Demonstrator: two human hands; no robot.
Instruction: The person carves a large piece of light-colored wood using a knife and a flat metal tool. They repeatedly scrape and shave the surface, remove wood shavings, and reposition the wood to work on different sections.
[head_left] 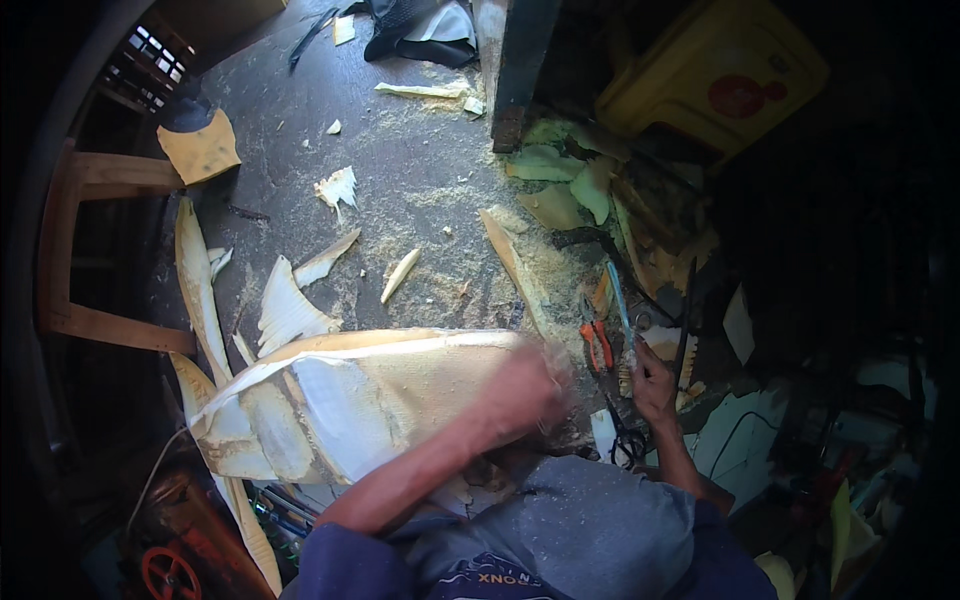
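open floor (400,170) above big carved wood slab (360,395), only loose chips; right side blocked by pliers (598,343), scissors (628,445), scrap pile (590,190)

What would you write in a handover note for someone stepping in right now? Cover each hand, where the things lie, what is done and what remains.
Left hand: blurred, on the right end of the large pale carved wooden piece, which lies across the lap.
Right hand: closed on a thin blue-handled tool, off the wood.
Orange-handled pliers lie beside it.
Done: much already carved; shavings and sawdust cover the floor.
Left: surface looks rough and patchy.
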